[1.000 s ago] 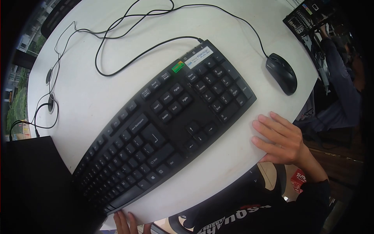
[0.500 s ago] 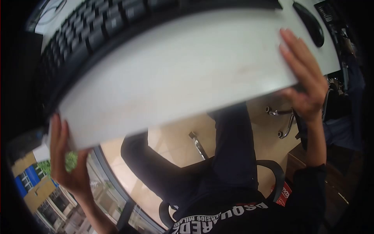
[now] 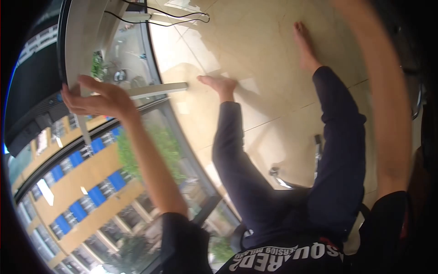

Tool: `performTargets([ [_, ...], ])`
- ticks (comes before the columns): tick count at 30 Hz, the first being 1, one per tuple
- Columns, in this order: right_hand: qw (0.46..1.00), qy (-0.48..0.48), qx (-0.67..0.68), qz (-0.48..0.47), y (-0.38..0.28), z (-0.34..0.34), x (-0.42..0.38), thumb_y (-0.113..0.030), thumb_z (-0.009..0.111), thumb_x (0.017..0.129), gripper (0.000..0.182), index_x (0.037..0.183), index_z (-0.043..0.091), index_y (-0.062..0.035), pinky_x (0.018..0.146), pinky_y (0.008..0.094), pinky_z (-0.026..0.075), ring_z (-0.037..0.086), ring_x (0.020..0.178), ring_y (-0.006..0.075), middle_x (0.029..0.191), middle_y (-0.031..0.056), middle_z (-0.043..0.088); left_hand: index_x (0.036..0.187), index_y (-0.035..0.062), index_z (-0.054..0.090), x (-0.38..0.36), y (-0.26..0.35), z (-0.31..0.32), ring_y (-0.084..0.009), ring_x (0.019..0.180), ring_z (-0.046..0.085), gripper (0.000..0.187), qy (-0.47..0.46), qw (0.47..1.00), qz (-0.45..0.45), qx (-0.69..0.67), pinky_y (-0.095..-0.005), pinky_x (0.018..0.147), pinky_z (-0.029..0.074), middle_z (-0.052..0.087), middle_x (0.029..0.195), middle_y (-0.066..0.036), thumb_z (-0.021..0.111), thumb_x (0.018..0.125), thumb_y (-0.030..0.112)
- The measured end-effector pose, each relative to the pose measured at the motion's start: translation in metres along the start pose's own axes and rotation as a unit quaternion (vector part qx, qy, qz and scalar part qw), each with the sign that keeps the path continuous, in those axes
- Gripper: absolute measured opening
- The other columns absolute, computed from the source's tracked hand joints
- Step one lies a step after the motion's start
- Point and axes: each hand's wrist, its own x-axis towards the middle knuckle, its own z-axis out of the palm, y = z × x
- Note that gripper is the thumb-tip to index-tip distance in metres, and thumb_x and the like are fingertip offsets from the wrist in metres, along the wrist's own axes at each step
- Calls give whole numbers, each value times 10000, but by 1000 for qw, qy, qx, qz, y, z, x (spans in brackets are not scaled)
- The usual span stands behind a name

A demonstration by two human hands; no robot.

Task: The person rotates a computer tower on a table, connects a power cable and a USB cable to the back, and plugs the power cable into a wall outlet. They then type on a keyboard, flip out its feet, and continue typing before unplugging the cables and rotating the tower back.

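Note:
My left hand [image 3: 98, 98] is at the near corner of the desk [image 3: 84, 34], which shows edge-on with its pale underside towards me. Its thumb lies on the underside and the fingers bend over the dark edge, so the hand is closed around that corner. Of my right arm only the blurred forearm [image 3: 388, 100] shows, reaching up past the top of the view. The right hand itself is out of sight. Dark objects [image 3: 32, 91] on top of the desk are hard to make out.
A pale desk leg [image 3: 159, 90] stands by the window frame [image 3: 182, 137]. Black cable [image 3: 182, 20] hangs below the desk. My bare feet [image 3: 221, 86] are on the tiled floor [image 3: 269, 73]. Part of a chrome chair base [image 3: 280, 179] shows between my legs. Outside stands a building [image 3: 91, 182].
The view has swung from the desk top to below the desk. My right hand has gone out of view, and my left hand stays at the desk's edge. The keyboard and mouse no longer show clearly.

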Motion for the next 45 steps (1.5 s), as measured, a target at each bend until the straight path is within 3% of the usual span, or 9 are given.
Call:
performTargets([
  [4,923,-197,54,325,-14,47,-190,-381,635,988,656,1481,531,40,1024,468,551,674,1220,413,1315,269,691,1495,-47,477,-138,68,19,-454,1289,551,461,-170,977,-78,-106,-513,1075,493,564,1373,-281,535,1127,225],
  [6,700,-578,5,421,-24,33,-273,-347,710,943,717,1539,500,-9,1049,533,527,703,1195,405,1334,221,709,1497,-42,477,-214,102,22,-453,1292,551,474,-377,909,-106,-145,-511,1081,489,566,1377,-278,537,1122,241],
  [8,413,-882,-116,195,-61,37,-298,-279,744,925,583,1444,638,-34,1062,609,502,701,1222,381,1365,179,711,1500,-38,477,-274,135,19,-453,1296,551,487,-528,816,-149,-180,-510,1086,485,569,1382,-275,540,1117,256],
  [10,423,-867,-247,90,-124,29,-343,-252,773,916,465,1348,732,-85,1076,650,478,696,1242,351,1361,132,725,1503,-34,477,-321,156,1,-453,1300,552,499,-625,735,-183,-189,-508,1092,481,572,1386,-272,543,1113,271],
  [14,548,-831,83,55,-136,35,-347,-261,764,925,483,1369,717,-76,1070,638,486,678,1264,365,1358,136,724,1508,-25,477,-378,193,-82,-453,1308,552,525,-695,654,-210,-215,-505,1103,473,578,1395,-266,549,1104,302],
  [19,613,-790,5,-4,-127,47,-296,-273,742,939,459,1350,727,-70,1066,630,483,673,1271,364,1352,136,724,1515,-14,478,-396,214,-124,-453,1318,552,557,-731,605,-223,-226,-502,1116,462,585,1406,-259,556,1092,340],
  [35,713,-698,41,57,-76,41,-268,-277,656,927,388,1184,774,-11,1054,714,398,605,1254,513,1235,198,746,1536,22,478,-412,119,37,-453,1349,553,660,-788,548,-250,-130,-490,1161,430,607,1440,-234,578,1055,463],
  [38,715,-689,76,91,-65,31,-244,-151,586,939,299,1165,700,10,1016,539,525,679,1175,406,1204,226,706,1540,28,478,-430,126,50,-453,1355,554,680,-777,550,-268,-145,-488,1169,424,612,1447,-230,582,1049,486],
  [45,721,-676,20,150,-16,47,-289,-208,609,951,292,1117,689,18,946,510,569,720,1047,416,1141,241,719,1550,44,478,-453,112,32,-452,1369,554,725,-818,506,-220,-162,-483,1188,410,622,1462,-219,592,1033,539],
])
